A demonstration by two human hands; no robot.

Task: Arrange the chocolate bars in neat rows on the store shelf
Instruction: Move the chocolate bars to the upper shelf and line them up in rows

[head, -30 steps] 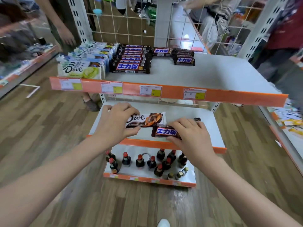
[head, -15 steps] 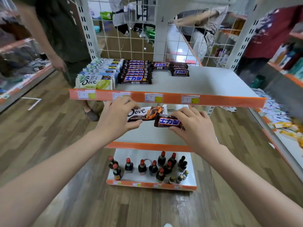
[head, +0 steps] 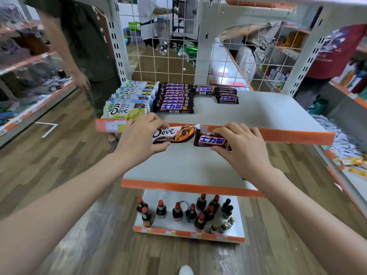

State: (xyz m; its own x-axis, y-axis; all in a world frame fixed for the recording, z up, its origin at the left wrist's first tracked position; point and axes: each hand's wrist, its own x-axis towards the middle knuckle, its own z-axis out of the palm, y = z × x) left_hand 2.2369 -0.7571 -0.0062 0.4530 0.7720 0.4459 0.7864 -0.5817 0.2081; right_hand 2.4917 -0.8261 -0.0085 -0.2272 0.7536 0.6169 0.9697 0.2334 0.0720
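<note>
I looked down at a wood-plank floor (head: 59,175) with a white metal shelving unit (head: 200,56) standing on it, backed by a wire grid panel (head: 158,56). Other racks ran along the left (head: 29,108) and right (head: 347,155) sides of the aisle, and a person in dark green (head: 85,46) stood just left of the unit.

The upper shelf (head: 258,114) was pale grey with an orange price strip (head: 297,135) along its front. On its left part lay a row of white Dove bars (head: 127,108), overlapping front to back, and just beside them a row of dark Snickers bars (head: 174,100). Two shorter groups of Snickers bars (head: 227,96) sat farther back, near the grid.

Below came a middle shelf (head: 188,167), and under that a bottom shelf (head: 240,221) holding small dark bottles with red caps (head: 200,211).

My left hand (head: 139,137) held a brown Dove bar (head: 172,133) in front of the upper shelf's edge, thumb under and fingers curled over its left end. My right hand (head: 240,145) pinched a Snickers bar (head: 211,140) the same way by its right end. The two bars sat end to end, nearly touching, level with the price strip and above the middle shelf.
</note>
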